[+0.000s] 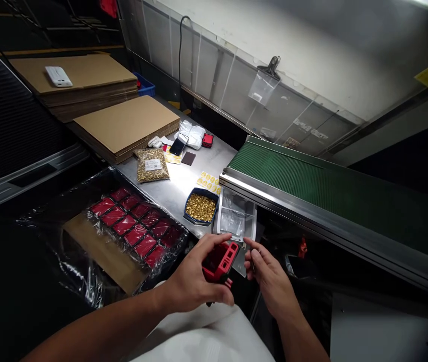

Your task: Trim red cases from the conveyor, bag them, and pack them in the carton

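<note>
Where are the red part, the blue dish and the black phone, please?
red part (226, 255): head view, on its upper end, beside the thumb.
blue dish (186, 212): head view, on its left rim.
black phone (179, 144): head view, on the middle of its screen.

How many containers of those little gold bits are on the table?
2. A clear bag lies beside the cardboard stack; an open blue tray sits by the green conveyor's near end. More may be hidden outside the view.
</note>
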### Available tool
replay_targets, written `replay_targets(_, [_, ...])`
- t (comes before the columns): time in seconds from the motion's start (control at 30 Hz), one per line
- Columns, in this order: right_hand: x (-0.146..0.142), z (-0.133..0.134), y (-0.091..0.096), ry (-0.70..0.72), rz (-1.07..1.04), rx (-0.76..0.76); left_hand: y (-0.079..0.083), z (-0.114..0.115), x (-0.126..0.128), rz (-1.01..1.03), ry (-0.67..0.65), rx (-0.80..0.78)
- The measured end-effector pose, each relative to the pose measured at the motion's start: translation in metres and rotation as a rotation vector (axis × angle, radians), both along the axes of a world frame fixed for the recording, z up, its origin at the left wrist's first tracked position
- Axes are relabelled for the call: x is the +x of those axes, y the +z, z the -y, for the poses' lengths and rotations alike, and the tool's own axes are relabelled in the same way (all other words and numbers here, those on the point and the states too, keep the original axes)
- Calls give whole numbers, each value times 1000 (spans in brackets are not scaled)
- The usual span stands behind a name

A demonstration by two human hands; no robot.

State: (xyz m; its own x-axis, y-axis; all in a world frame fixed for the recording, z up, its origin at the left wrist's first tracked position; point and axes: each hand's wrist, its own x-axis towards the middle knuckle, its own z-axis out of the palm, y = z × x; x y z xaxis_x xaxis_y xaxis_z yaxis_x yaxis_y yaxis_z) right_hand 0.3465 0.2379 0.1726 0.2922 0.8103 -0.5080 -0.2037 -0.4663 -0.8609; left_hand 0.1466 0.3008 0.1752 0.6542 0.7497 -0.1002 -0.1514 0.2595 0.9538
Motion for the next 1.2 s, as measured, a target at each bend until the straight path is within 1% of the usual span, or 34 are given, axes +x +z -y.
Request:
replay_targets(0.07, [-2, 1, 2, 58, 92, 6, 0, 1, -1, -37, 13, -22])
replay_targets(0.2, [-2, 1, 8, -3, 225, 64, 2, 2, -3, -89, 40, -67])
replay_targets(0.3, [0, 4, 8, 43, 324, 52, 3, 1, -2, -160, 59, -67])
replay_targets(0.37, [0, 7, 8, 40, 372, 83, 4, 0, -2, -194, 69, -59])
replay_targets(0.43, [-3, 8, 10, -8, 387, 155, 5, -1, -1, -210, 68, -64])
replay_targets(0.5, [-8, 8, 17, -44, 382, 230, 6, -1, -2, -220, 66, -69])
replay_targets(0.6, [-14, 8, 30, -26, 364, 258, 7, -2, -3, -223, 60, -44])
replay_targets(0.67, [-15, 8, 36, -11, 330, 264, 7, -3, -6, -217, 36, 65])
replay_targets(0.8, [-13, 12, 43, -70, 295, 368, 6, -2, -11, -184, -1, 445])
replay_targets(0.87, [-13, 14, 48, -90, 329, 392, 6, -1, -14, -144, 0, 582])
replay_targets(0.93, [-14, 15, 53, -84, 360, 383, 8, 1, -15, -108, 6, 666])
replay_targets(1.03, [-17, 17, 59, -75, 364, 396, 12, 1, -15, -77, 14, 749])
replay_targets(1.13, [-18, 19, 62, -60, 356, 440, 16, -1, -14, -74, -3, 811])
replay_targets(1.2, [-18, 19, 63, -36, 376, 444, 17, -2, -13, -81, -10, 829])
